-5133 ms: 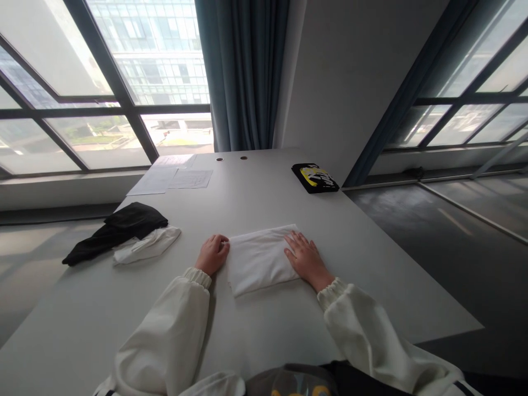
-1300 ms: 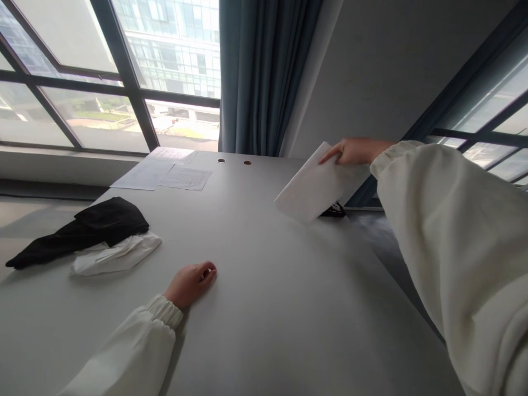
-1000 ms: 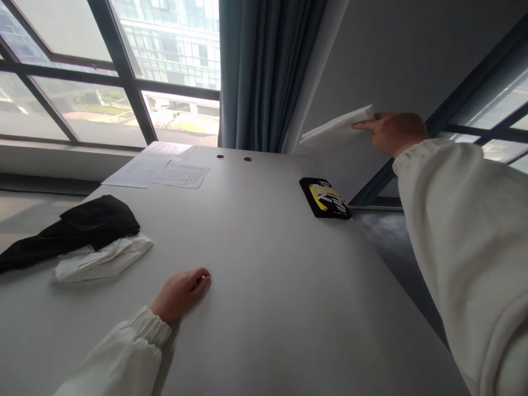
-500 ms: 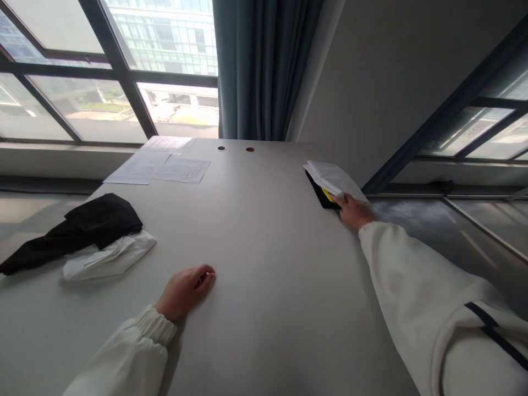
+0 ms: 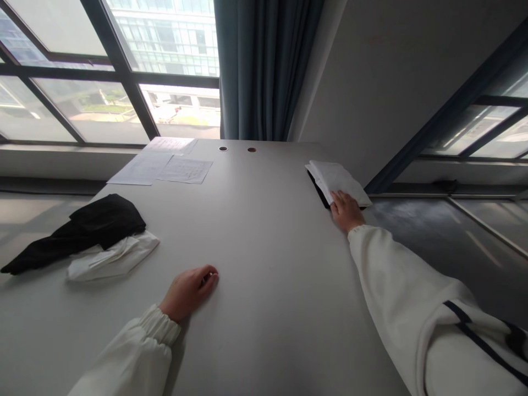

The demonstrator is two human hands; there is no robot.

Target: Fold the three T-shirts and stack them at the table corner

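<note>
At the table's right edge lies a folded white cloth or bag (image 5: 336,181) on top of a flat black thing (image 5: 317,188), which shows only along its border. My right hand (image 5: 346,212) rests on the near side of the white fabric, fingers spread over its top and holding nothing. My left hand (image 5: 190,291) lies on the white table (image 5: 256,247) with its fingers curled in and the thumb near them; nothing shows in it. A bundle of black fabric (image 5: 109,220) sits to its left, partly covering a crumpled white fabric piece (image 5: 115,258).
Several sheets of paper (image 5: 185,169) lie at the far left of the table. Two round cable holes (image 5: 223,149) are near the far edge. Beyond stand a blue-grey curtain (image 5: 259,71), a window (image 5: 177,44) and a grey wall (image 5: 383,82).
My right hand has shifted slightly left, from the corner of the stack onto the white fabric. The yellow patch seen under the fabric is now hidden. My left hand keeps its pose.
</note>
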